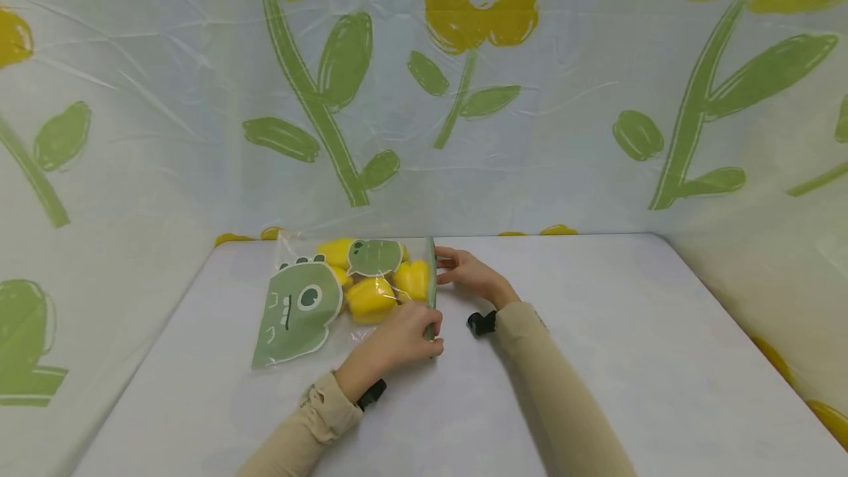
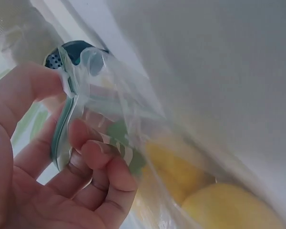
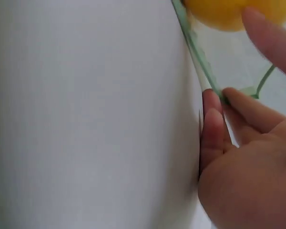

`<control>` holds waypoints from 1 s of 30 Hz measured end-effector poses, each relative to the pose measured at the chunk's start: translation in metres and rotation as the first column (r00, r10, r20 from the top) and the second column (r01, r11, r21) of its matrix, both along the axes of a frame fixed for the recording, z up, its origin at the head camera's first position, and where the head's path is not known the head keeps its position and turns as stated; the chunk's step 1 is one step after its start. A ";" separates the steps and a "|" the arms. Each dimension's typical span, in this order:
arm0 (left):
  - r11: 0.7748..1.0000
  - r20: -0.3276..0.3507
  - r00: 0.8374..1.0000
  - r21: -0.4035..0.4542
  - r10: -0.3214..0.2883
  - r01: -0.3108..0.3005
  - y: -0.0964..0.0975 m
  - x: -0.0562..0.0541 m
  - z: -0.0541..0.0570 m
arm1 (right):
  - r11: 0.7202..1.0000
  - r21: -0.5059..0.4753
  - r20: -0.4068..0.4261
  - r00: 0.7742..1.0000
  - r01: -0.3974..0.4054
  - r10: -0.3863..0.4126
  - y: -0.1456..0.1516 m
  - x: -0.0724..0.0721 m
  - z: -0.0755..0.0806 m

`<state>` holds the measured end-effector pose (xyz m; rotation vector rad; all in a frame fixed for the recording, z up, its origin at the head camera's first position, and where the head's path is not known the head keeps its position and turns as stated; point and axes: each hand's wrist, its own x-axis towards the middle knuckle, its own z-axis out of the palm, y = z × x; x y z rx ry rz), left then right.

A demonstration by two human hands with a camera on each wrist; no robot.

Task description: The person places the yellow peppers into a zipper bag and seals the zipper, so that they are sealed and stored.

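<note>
A clear zip bag point(image 1: 352, 330) with green cartoon dinosaurs printed on it lies on the table, its green zip edge point(image 1: 431, 256) facing right. Several rounded yellow things point(image 1: 371, 300) show through the plastic. At the near end of that edge, my left hand point(image 1: 397, 337) pinches the zip; in the left wrist view a white slider point(image 2: 68, 85) sits by the thumb tip, the other fingers curling against the plastic. My right hand point(image 1: 472, 276) holds the far end of the edge, with its fingers point(image 3: 248, 109) on both sides of the green strip in the right wrist view.
The white tabletop point(image 1: 596, 344) runs on to the right of the bag. A pale sheet with a flower print point(image 1: 530, 160) rises behind the table and along both sides. Each wrist carries a small black camera point(image 1: 481, 323).
</note>
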<state>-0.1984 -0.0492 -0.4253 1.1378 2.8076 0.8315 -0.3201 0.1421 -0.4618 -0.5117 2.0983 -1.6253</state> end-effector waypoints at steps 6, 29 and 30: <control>0.998 -0.047 0.999 -0.051 0.028 -0.030 0.005 0.003 -0.003 | 0.987 0.077 -0.034 0.990 0.141 -0.138 -0.010 0.005 0.002; 0.703 0.872 0.372 0.480 -0.318 -0.525 -0.044 0.066 -0.031 | 0.859 0.499 -0.171 0.958 -0.119 0.232 -0.016 0.118 0.046; 0.669 0.860 0.385 0.504 -0.334 -0.547 -0.039 0.066 -0.033 | 0.874 0.475 -0.157 0.967 -0.105 0.201 -0.019 0.122 0.043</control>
